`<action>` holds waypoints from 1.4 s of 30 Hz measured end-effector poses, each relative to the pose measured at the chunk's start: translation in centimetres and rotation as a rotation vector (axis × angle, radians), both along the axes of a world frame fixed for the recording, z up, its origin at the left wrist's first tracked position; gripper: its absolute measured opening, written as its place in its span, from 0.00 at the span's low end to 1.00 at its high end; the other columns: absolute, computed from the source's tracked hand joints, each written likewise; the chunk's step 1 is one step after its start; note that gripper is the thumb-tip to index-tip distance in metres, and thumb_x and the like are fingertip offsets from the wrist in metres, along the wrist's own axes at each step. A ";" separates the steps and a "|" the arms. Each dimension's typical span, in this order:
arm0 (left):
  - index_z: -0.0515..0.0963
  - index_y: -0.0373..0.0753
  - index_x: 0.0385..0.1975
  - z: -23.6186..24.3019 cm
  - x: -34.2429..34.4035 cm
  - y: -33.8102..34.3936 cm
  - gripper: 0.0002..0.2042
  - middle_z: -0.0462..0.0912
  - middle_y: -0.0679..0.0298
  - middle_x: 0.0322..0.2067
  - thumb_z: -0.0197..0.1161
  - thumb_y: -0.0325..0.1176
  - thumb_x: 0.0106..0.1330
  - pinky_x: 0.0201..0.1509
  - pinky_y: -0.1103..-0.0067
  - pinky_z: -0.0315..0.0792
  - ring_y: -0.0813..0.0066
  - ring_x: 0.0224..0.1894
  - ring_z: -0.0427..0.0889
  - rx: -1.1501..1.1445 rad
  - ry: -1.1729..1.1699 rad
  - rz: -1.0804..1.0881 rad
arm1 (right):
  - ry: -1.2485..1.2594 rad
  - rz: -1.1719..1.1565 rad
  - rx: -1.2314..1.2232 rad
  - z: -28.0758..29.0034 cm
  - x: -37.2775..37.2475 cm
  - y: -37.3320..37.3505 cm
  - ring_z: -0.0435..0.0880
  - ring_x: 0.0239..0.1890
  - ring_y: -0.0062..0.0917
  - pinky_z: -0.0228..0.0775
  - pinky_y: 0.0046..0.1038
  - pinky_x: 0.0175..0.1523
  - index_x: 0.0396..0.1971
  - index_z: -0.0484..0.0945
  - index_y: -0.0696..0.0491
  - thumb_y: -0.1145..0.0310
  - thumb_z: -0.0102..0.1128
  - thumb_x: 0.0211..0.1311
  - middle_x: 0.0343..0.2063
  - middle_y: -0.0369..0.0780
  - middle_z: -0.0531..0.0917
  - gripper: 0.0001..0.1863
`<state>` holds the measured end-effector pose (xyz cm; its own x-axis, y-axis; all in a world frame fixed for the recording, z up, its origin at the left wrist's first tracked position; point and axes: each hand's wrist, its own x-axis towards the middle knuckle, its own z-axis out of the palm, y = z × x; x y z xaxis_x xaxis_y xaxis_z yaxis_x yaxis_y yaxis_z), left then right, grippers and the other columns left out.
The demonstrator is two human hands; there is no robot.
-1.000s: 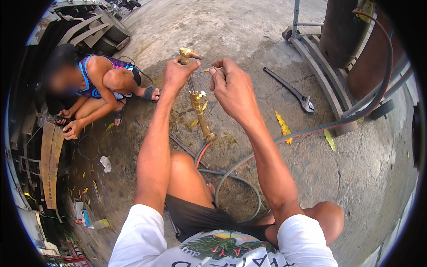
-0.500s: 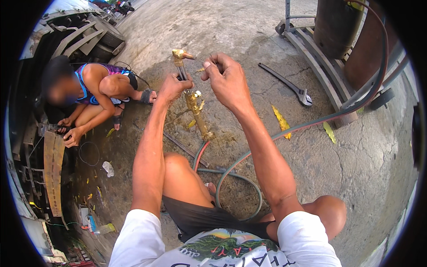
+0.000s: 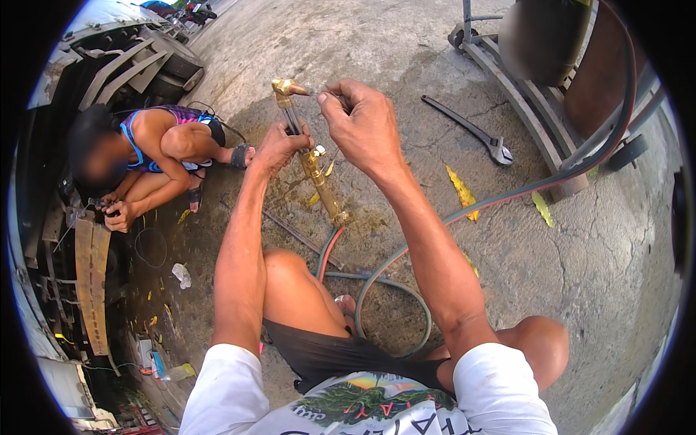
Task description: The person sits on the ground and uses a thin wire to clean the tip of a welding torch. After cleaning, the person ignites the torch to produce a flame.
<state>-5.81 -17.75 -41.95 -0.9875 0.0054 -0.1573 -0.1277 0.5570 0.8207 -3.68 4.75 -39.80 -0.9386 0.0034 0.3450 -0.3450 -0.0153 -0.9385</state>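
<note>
My left hand (image 3: 278,149) is wrapped around the metal tubes of a brass cutting torch (image 3: 314,172). The torch stands tilted, its head at the top and its copper-coloured nozzle (image 3: 298,90) pointing right. Just right of the nozzle is my right hand (image 3: 364,129), thumb and forefinger pinched together. A thin dark piece seems to sit at those fingertips, too small to name. From the torch's lower end run a green and a red hose (image 3: 330,246), looping on the concrete between my legs.
An adjustable wrench (image 3: 475,134) and yellow leaves (image 3: 461,190) lie on the ground to the right. At the far right stands a cylinder cart (image 3: 516,98). On the left a person (image 3: 163,138) crouches by a rusty curved metal strip (image 3: 91,283). A metal rod (image 3: 293,233) lies near my knee.
My right hand has shifted slightly left, bringing its fingertips closer to the nozzle. The torch head has tipped a little to the left with my left hand still around it.
</note>
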 end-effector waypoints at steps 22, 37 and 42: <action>0.79 0.43 0.29 -0.5 -0.2 0.0 0.09 0.74 0.75 0.20 0.72 0.34 0.52 0.19 0.83 0.55 0.87 0.16 0.65 0.046 -0.008 0.034 | 0.049 -0.049 0.021 -0.4 -0.3 -0.6 0.88 0.29 0.44 0.77 0.41 0.39 0.36 0.84 0.60 0.67 0.61 0.65 0.25 0.51 0.86 0.11; 0.84 0.40 0.34 -0.1 0.2 0.6 0.10 0.81 0.72 0.25 0.77 0.34 0.58 0.29 0.81 0.65 0.84 0.25 0.74 -0.018 0.001 -0.022 | 0.249 -0.191 0.304 -0.9 0.0 -0.7 0.86 0.27 0.51 0.76 0.47 0.34 0.33 0.74 0.58 0.71 0.60 0.63 0.23 0.51 0.84 0.07; 0.84 0.36 0.35 0.2 0.7 1.8 0.07 0.84 0.70 0.29 0.75 0.30 0.62 0.40 0.78 0.72 0.81 0.34 0.80 -0.114 0.042 0.011 | 0.312 -0.258 0.395 -1.4 0.1 -1.5 0.87 0.27 0.51 0.77 0.48 0.31 0.34 0.71 0.59 0.73 0.60 0.60 0.23 0.52 0.84 0.08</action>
<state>-5.08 -15.94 -41.79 -0.9932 -0.0205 -0.1148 -0.1008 0.6460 0.7566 -3.60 3.30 -41.24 -0.7777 0.0338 0.6277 -0.5532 0.4377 -0.7088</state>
